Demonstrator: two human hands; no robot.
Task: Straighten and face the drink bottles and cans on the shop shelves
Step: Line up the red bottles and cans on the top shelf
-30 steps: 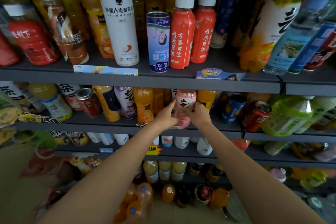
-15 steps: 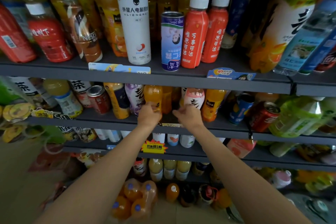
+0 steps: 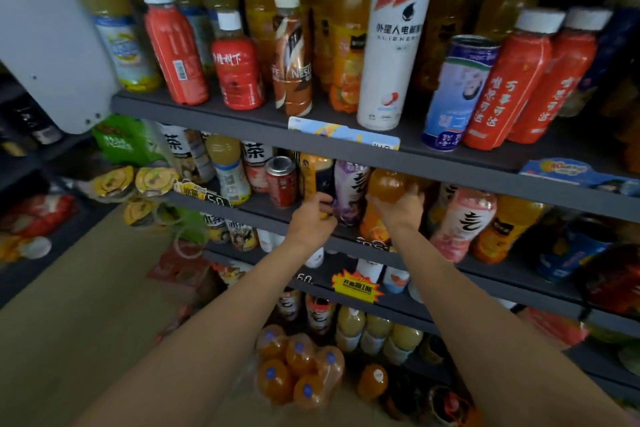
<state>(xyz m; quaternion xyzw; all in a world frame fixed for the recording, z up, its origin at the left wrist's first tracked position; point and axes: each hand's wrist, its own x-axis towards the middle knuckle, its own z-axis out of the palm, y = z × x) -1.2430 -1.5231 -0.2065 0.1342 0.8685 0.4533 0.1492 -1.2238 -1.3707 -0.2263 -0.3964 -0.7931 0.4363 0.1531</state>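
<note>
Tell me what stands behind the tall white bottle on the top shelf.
Behind the tall white bottle stand orange juice bottles, reaching back into the dark of the top shelf. The white bottle hides whatever stands straight behind it, so how many is unclear.

We see two bare forearms, no sleeves in frame. Left hand (image 3: 311,218) and right hand (image 3: 401,210): no gloves, no rings, no watch or band at either wrist that we can make out. Both arms enter from the bottom edge and look long and tapered under the wide lens. No marks or tattoos that we can see. Fingertips mostly hidden; nails too blurred to tell.
</note>
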